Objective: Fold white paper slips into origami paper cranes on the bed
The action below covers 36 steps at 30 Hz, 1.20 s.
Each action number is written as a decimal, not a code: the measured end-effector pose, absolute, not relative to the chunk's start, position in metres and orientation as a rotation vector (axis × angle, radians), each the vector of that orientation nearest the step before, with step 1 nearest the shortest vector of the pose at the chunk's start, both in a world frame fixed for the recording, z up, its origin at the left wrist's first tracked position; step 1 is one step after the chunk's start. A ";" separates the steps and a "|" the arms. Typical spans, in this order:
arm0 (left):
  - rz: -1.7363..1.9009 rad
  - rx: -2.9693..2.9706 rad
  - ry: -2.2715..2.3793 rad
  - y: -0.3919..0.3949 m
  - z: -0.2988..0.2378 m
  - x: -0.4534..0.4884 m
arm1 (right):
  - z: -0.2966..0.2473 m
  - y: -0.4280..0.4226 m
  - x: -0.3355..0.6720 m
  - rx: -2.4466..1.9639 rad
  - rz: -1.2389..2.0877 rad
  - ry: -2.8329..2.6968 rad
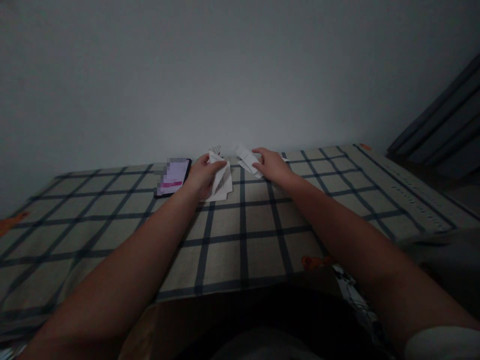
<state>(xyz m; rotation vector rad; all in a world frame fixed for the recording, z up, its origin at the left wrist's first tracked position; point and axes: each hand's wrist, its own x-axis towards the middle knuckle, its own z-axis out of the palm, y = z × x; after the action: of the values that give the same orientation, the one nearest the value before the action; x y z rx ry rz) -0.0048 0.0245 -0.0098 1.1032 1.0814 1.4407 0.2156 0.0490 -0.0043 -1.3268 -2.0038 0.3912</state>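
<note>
Presently: left hand (202, 175) pinching folded white paper (221, 182), pressed flat against checked bedsheet (243, 235). Right hand (272, 165) gripping second paper piece (247, 159). Phone (173, 176) just outside left hand.

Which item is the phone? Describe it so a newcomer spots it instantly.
On the checked cloth, look at its far edge by the pale wall. The phone lies flat just outside the left hand. It is the only dark-rimmed slab with a lit screen; the neighbouring folded papers are plain white.
</note>
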 end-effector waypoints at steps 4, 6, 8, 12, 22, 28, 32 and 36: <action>1.429 1.120 1.086 0.023 -0.010 -0.004 | -0.008 0.048 0.217 -1.472 0.326 -2.101; 1.430 1.118 1.085 0.022 -0.009 -0.003 | -0.009 0.049 0.218 -1.532 0.309 -2.121; 1.424 1.110 1.075 0.021 -0.008 -0.003 | -0.010 0.049 0.218 -1.585 0.251 -2.141; 1.398 1.098 1.057 0.019 -0.006 0.000 | -0.010 0.045 0.219 -1.627 0.134 -2.159; 1.318 1.192 0.934 0.008 -0.001 0.010 | -0.004 0.037 0.197 -0.926 0.657 -2.103; 1.260 1.242 0.884 0.013 -0.008 0.007 | -0.014 0.037 0.190 -0.817 0.958 -1.959; 1.322 1.158 0.835 0.018 -0.011 0.004 | -0.009 0.035 0.189 -0.862 1.021 -1.863; 1.412 1.001 0.807 0.020 -0.007 0.001 | -0.006 0.034 0.189 -0.973 0.945 -1.732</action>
<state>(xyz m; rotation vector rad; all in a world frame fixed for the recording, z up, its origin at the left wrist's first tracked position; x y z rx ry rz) 0.0006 0.0201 -0.0069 1.0008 0.8072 1.4123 0.1888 0.0345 -0.0059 -0.9728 -1.7324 0.9452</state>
